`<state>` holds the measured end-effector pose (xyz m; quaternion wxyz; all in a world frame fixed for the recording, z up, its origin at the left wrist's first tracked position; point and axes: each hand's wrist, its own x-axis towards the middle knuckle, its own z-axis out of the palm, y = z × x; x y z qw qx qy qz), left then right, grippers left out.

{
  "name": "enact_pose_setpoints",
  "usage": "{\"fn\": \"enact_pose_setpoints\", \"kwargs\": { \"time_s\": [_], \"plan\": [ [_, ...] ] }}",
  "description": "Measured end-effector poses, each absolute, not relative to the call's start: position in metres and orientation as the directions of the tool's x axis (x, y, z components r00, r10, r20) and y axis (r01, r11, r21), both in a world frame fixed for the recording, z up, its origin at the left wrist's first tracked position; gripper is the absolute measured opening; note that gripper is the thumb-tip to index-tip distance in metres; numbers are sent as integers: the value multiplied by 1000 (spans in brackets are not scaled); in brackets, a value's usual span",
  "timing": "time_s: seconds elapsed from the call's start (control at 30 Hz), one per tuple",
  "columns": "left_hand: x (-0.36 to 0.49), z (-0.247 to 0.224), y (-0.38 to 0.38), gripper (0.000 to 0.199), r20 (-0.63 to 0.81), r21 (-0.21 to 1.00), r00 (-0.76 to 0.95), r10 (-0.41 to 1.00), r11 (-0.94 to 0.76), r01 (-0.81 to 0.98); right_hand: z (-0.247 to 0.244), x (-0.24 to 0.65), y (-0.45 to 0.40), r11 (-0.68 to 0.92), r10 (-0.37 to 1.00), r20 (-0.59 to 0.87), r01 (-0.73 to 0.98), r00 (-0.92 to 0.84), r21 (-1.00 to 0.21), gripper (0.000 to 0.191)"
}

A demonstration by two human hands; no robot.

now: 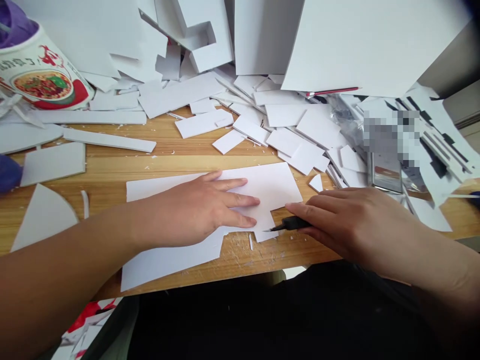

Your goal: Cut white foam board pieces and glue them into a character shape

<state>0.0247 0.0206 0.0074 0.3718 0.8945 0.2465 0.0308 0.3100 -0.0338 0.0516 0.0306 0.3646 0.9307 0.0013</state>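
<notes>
A notched white board (262, 182) lies on the wooden table (150, 166) in front of me. My left hand (202, 210) rests flat on it with the fingers spread. Wrapped round a black craft knife (292, 223), my right hand (337, 220) is at the board's right side. The blade tip is over the small tab at the board's lower edge; whether it touches cannot be made out. A thin white sliver (251, 242) lies just left of this tab.
White offcuts (287, 115) pile up behind the board. A printed paper bucket (45, 70) stands at the back left. A red pencil (333, 92) lies at the back, near large upright white panels (360, 45). At the right is a metallic-edged object (386, 172).
</notes>
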Motion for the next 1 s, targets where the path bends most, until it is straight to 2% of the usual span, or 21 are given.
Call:
{"fn": "enact_pose_setpoints", "kwargs": {
  "time_s": [0.1, 0.23, 0.63, 0.8, 1.0],
  "plan": [
    [25, 6, 21, 74, -114, 667, 885, 452, -626, 405, 54, 299, -33, 765, 644, -135, 637, -753, 92, 25],
    [25, 5, 20, 75, -70, 669, 893, 445, -643, 373, 56, 290, -31, 780, 625, -147, 608, -767, 147, 22],
    [26, 1, 24, 61, -39, 746, 877, 480, -569, 345, 68, 269, -36, 774, 631, -161, 601, -759, 200, 18],
    [26, 2, 23, 72, -75, 540, 923, 379, -762, 357, 71, 264, -33, 744, 667, -274, 636, -693, 204, 16],
    [26, 7, 17, 67, -106, 321, 928, 358, -871, 373, 72, 265, -32, 711, 682, -401, 684, -612, 163, 20]
  ]
}}
